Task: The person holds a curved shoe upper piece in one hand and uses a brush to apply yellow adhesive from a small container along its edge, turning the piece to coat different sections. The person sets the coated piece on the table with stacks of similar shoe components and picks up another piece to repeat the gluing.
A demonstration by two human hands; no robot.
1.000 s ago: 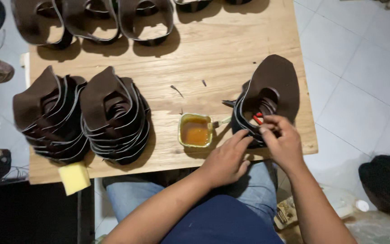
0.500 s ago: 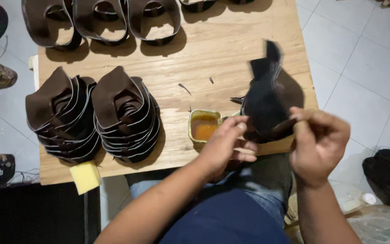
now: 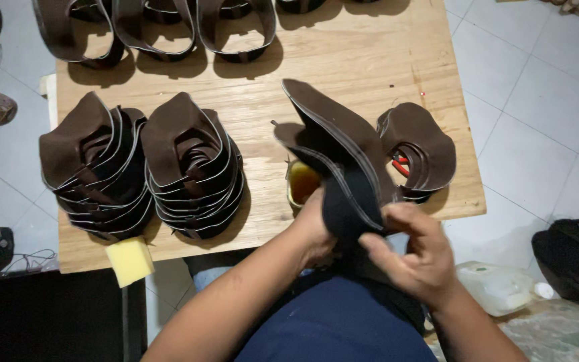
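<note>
I hold a dark brown leather shoe upper (image 3: 343,161) raised above the wooden table's (image 3: 370,60) front edge, its black lining facing me. My left hand (image 3: 313,224) grips its lower left side from behind, partly hidden by the piece. My right hand (image 3: 413,251) pinches its lower right edge with thumb and fingers. Just behind the held piece sits a small tin of orange-brown glue (image 3: 301,182). A short stack of similar uppers (image 3: 420,147) lies to the right, with something red showing inside it.
Two tall stacks of brown uppers (image 3: 95,167) (image 3: 192,164) stand at the left. More strap pieces (image 3: 155,30) line the table's far edge. A yellow sponge (image 3: 129,260) hangs over the front-left edge. A plastic container (image 3: 497,285) and a black bag (image 3: 574,258) lie on the tiled floor.
I have lifted one upper off the right stack and turned it up toward me. Both hands have come back from the stack to the table's front edge.
</note>
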